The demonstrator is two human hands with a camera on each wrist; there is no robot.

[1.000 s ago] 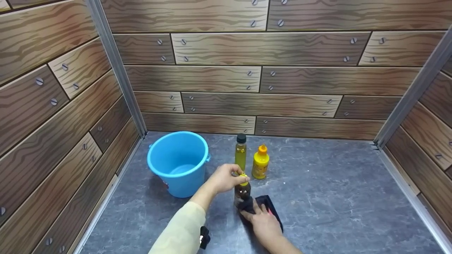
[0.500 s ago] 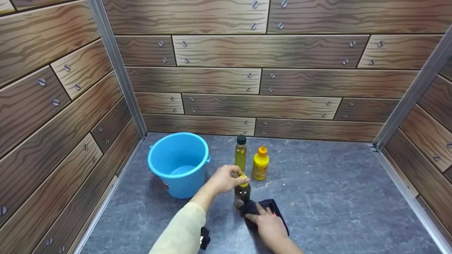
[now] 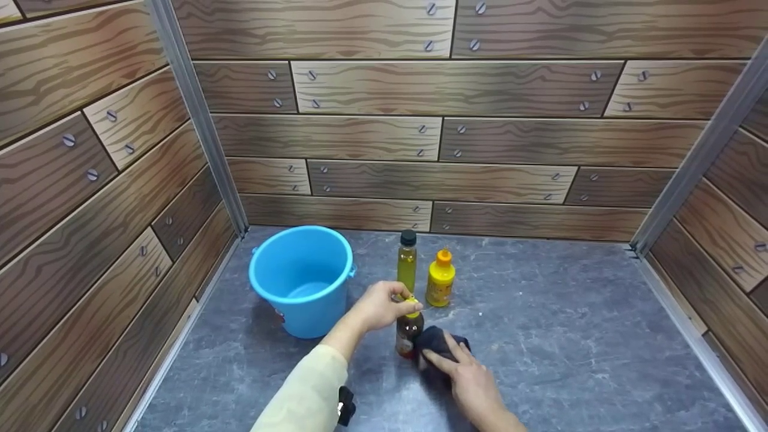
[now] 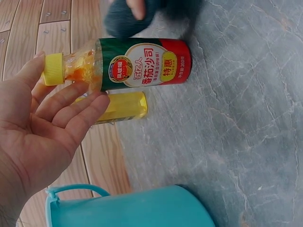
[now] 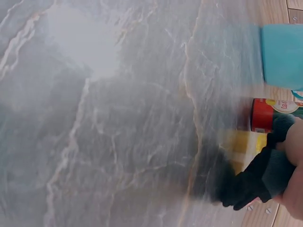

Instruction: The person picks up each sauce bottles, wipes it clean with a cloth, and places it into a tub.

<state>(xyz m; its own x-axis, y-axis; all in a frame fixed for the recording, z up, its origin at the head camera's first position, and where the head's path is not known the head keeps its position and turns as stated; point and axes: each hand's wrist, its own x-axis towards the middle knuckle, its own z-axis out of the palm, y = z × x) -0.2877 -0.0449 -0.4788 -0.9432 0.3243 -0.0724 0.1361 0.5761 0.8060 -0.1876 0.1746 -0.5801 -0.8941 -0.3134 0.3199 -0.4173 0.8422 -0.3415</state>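
Observation:
My left hand (image 3: 381, 307) pinches the yellow cap of a ketchup bottle (image 3: 408, 337), which stands upright on the grey surface. In the left wrist view, the bottle's red and green label (image 4: 142, 64) faces the camera, and thumb and fingers are at the cap (image 4: 54, 69). My right hand (image 3: 474, 381) holds a dark cloth (image 3: 433, 339), bunched under its fingers, at the bottle's right side. The right wrist view shows the cloth (image 5: 251, 187) lifted off the surface in the hand, partly blurred. Whether the cloth touches the bottle I cannot tell.
A blue bucket (image 3: 309, 318) stands left of the bottle. Behind it are an oil bottle with a black cap (image 3: 407, 267) and a yellow bottle with an orange top (image 3: 441, 283). Wood-patterned walls (image 3: 372, 138) enclose the grey surface (image 3: 570, 336).
My right hand has moved slightly right, and the cloth has gone from lying spread beside the bottle to bunched under the fingers. More of the bottle's lower part shows. The left hand keeps the cap.

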